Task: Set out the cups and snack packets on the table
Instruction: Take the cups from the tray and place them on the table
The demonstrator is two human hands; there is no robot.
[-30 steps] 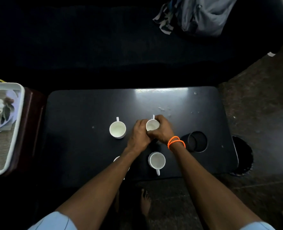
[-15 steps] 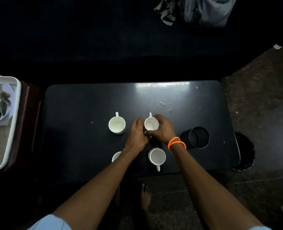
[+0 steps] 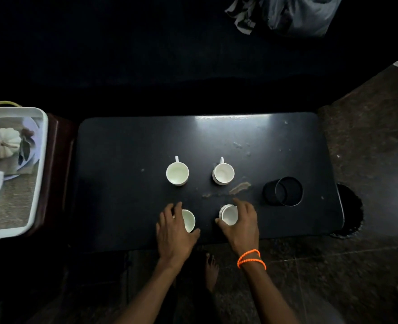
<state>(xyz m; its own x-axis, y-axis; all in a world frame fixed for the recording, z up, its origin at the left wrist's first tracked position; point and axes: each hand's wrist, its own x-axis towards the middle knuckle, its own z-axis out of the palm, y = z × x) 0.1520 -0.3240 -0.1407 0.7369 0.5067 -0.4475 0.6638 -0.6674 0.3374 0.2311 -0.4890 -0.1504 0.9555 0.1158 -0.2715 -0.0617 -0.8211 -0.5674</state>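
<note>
Dim room, glossy black desk (image 3: 128, 160) over a dark stone floor. Left hand (image 3: 173, 232) curled around the near-left cup (image 3: 189, 219), thumb and fingers touching its wall; right hand (image 3: 241, 224) likewise wrapped about the near-right cup (image 3: 229, 215), orange bead bracelet (image 3: 250, 259) at the wrist. Farther out, far-left cup (image 3: 177, 173) and far-right cup (image 3: 223, 173) upright, handles pointing away, well apart; a black ring holder (image 3: 283, 191) to the right, a white tray (image 3: 38, 174) holding a small white pumpkin (image 3: 6, 142) off the desk's left end.
</note>
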